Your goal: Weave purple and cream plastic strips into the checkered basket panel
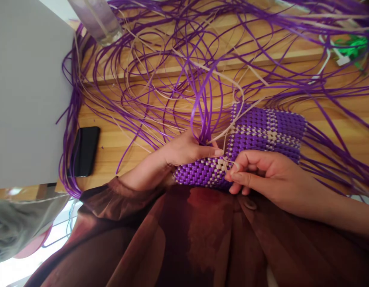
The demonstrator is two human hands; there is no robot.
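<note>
A woven piece [256, 125] of purple and cream strips lies at the table's front edge, against my dark clothing. My left hand [192, 149] is closed round a bundle of loose purple strips [206, 115], its thumb on the weave's near part. Between the thumb and fingers of my right hand [262, 175] is the end of a thin cream strip [229, 160], just right of my left thumb. Other cream strips rise from the weave between the hands. The palm side of my left hand is hidden.
Long purple and cream strips [142, 71] spread across the wooden table [112, 155]. A black phone [87, 151] lies at the left, near a grey panel [25, 95]. A clear bottle [97, 20] is at the upper left. Green strands [353, 48] and a white cable [322, 65] are at the upper right.
</note>
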